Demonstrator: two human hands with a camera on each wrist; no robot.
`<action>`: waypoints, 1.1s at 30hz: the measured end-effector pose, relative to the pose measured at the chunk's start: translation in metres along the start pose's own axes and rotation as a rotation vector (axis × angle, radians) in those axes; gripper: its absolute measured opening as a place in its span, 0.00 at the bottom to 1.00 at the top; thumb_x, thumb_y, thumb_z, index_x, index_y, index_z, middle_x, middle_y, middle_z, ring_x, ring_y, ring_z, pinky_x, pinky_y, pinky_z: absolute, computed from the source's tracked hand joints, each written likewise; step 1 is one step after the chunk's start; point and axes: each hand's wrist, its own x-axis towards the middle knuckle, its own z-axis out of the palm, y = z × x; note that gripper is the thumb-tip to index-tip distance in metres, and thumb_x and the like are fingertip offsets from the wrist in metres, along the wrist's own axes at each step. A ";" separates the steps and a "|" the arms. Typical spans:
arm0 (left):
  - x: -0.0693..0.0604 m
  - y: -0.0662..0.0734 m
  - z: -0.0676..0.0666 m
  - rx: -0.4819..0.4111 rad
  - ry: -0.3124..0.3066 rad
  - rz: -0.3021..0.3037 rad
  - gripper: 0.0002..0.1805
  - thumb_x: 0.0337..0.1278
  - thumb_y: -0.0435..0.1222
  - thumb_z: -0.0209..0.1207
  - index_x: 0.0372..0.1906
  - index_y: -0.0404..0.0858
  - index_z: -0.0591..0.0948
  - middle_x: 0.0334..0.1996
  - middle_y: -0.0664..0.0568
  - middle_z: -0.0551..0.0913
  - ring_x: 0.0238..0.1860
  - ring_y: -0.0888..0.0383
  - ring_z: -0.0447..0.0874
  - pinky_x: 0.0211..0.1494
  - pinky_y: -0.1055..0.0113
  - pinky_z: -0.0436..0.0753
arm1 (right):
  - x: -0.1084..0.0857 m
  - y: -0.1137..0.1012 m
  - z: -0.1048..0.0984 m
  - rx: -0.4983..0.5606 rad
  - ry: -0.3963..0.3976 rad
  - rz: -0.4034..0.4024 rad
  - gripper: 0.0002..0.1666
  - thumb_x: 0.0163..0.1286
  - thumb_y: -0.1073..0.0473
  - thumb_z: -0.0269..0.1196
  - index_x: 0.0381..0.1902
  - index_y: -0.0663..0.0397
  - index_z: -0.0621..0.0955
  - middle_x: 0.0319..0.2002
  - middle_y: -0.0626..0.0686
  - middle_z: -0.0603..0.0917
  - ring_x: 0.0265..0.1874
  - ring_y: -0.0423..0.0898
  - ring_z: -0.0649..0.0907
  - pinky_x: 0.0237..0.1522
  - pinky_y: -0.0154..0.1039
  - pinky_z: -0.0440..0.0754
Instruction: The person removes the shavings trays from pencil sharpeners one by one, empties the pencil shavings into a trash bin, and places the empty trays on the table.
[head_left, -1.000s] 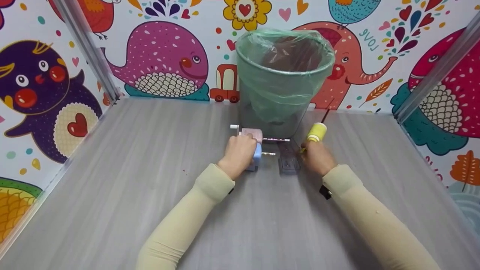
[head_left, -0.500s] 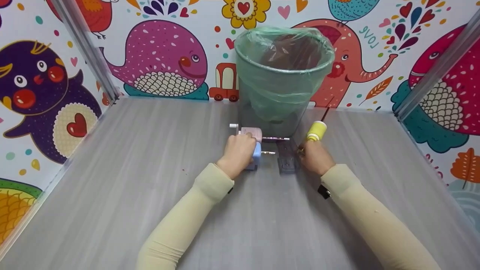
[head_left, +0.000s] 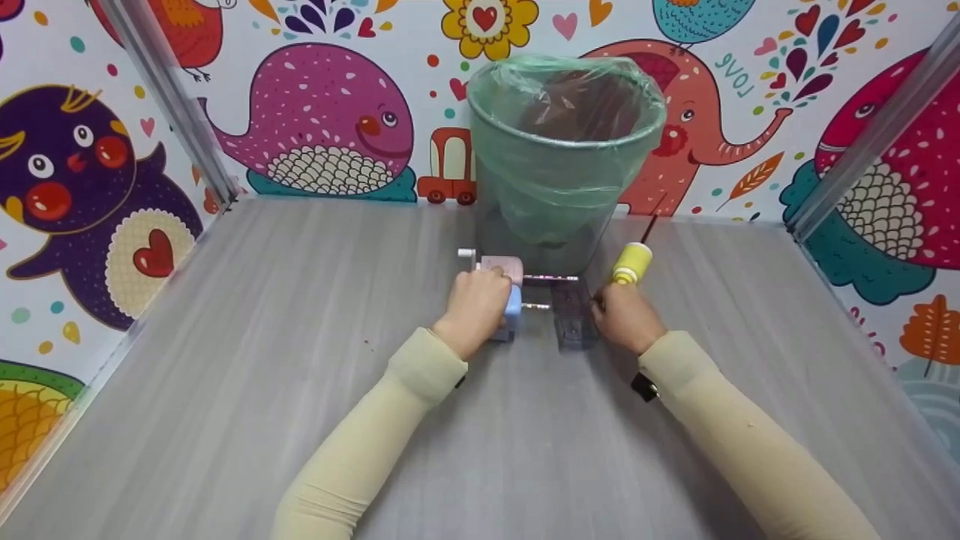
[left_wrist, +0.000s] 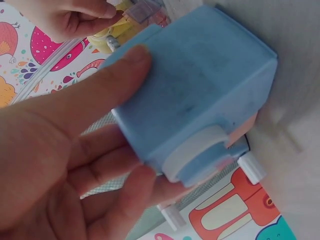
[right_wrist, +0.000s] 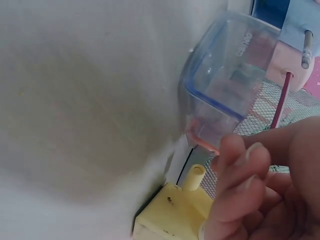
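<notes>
My left hand (head_left: 476, 309) grips a blue crank pencil sharpener (left_wrist: 200, 85), thumb on its face and fingers around its side. Against it stands a pink pencil sharpener (head_left: 502, 265). A patterned pencil (head_left: 535, 306) sticks out of the blue one, a longer pencil (head_left: 553, 278) out of the pink one. Clear plastic shavings drawers (head_left: 574, 322) lie to their right; one drawer (right_wrist: 225, 70) has a blue rim. With curled fingers, my right hand (head_left: 628, 315) appears to pinch a pink-edged clear drawer (right_wrist: 207, 120); its fingertips hide the contact. Beyond that hand is a yellow sharpener (head_left: 632, 262) holding a dark pencil (head_left: 650, 229).
A mesh waste bin (head_left: 540, 259) with a green bag (head_left: 566, 172) stands just behind the sharpeners. Patterned wall panels (head_left: 330, 120) enclose the grey table (head_left: 315, 315). Small specks (head_left: 367, 344) lie left of the left arm.
My right hand has shifted slightly left, closer to the clear drawers; a yellowish bit seen at its fingertips earlier is now hidden. My left hand keeps its hold on the blue sharpener.
</notes>
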 end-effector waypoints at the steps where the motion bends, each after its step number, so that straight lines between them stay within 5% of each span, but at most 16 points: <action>1: 0.000 0.000 0.000 -0.001 0.001 0.001 0.21 0.39 0.44 0.79 0.41 0.39 0.89 0.37 0.49 0.89 0.37 0.49 0.89 0.37 0.57 0.86 | 0.000 0.000 0.000 0.003 0.004 0.000 0.12 0.70 0.64 0.59 0.35 0.70 0.85 0.29 0.62 0.87 0.23 0.50 0.81 0.31 0.51 0.82; 15: -0.002 0.000 0.000 0.012 0.021 0.008 0.20 0.38 0.44 0.79 0.40 0.40 0.89 0.35 0.50 0.88 0.35 0.50 0.89 0.36 0.58 0.86 | 0.000 0.001 -0.007 0.061 0.038 0.032 0.12 0.68 0.64 0.56 0.28 0.65 0.81 0.22 0.55 0.78 0.18 0.46 0.75 0.21 0.39 0.71; 23: -0.001 0.000 0.000 0.012 0.003 0.013 0.21 0.40 0.44 0.79 0.41 0.39 0.88 0.37 0.49 0.88 0.36 0.49 0.89 0.37 0.57 0.86 | -0.002 0.006 -0.026 0.079 0.056 0.098 0.13 0.68 0.62 0.57 0.43 0.69 0.80 0.34 0.64 0.85 0.26 0.50 0.80 0.28 0.43 0.79; 28: -0.001 0.000 0.000 0.018 0.000 0.011 0.21 0.41 0.45 0.79 0.42 0.40 0.88 0.37 0.49 0.88 0.36 0.49 0.89 0.37 0.57 0.86 | 0.003 0.012 -0.035 0.027 0.130 0.171 0.26 0.72 0.55 0.57 0.59 0.70 0.70 0.47 0.72 0.82 0.36 0.61 0.85 0.40 0.56 0.86; 33: -0.001 0.000 -0.001 0.007 -0.006 0.012 0.21 0.41 0.45 0.78 0.42 0.39 0.88 0.37 0.49 0.89 0.37 0.49 0.89 0.38 0.57 0.87 | 0.014 0.025 -0.039 0.007 0.139 0.300 0.35 0.76 0.45 0.54 0.62 0.71 0.64 0.51 0.73 0.76 0.45 0.68 0.83 0.49 0.61 0.83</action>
